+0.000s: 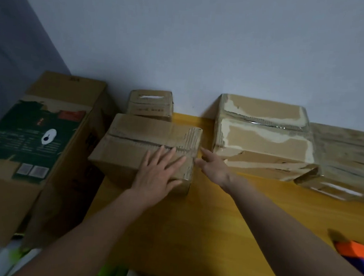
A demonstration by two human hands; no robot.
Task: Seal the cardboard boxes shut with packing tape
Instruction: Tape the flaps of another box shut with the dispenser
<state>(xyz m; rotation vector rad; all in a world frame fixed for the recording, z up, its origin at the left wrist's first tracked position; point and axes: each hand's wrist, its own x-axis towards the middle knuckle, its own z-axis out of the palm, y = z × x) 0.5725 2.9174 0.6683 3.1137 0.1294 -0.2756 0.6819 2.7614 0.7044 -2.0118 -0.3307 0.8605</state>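
A closed brown cardboard box point(133, 140) lies on the yellow table point(225, 217), its flaps meeting in a seam across the top. My left hand point(158, 175) lies flat on its top near the right end, fingers spread and straight. At the box's right side my right hand point(212, 166) reaches in, its fingers extended toward the right edge; whether they touch the box I cannot tell. No tape roll is plainly visible.
A tall box with a green printed panel point(34, 143) stands at the left. Behind sits a small box with a handle slot point(150, 103). A worn box point(263, 137) and another point(347, 159) stand at the right by the wall. An orange and blue object point(355, 253) lies at the right edge.
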